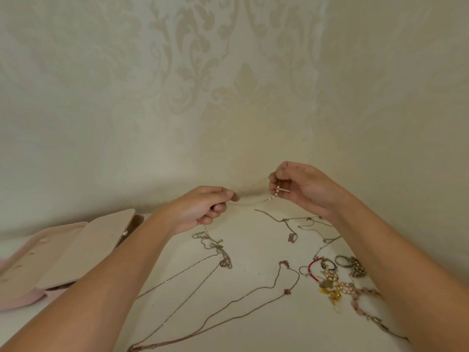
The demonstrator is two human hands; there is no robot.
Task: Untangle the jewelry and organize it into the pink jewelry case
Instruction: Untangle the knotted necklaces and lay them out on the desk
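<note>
Both hands are raised above the white table [253, 313] and stretch a thin pale chain [250, 203] between them. My left hand [203, 212] pinches one end between thumb and forefinger. My right hand [302, 186] pinches the other end, where small pearl beads and a tiny cross-shaped pendant [276, 191] hang. The pink jewelry case [22, 301] lies open at the left, its beige inner flaps [86, 245] folded outward. A tangled silver chain [215, 247] lies under my left hand.
Long thin chains [253, 293] trail across the table's middle. More chains with a small pendant [291, 236] lie below my right hand. Rings, a red cord bracelet, gold charms and a pink bead bracelet [337, 280] are heaped at the right. A patterned wall [228, 97] rises close behind.
</note>
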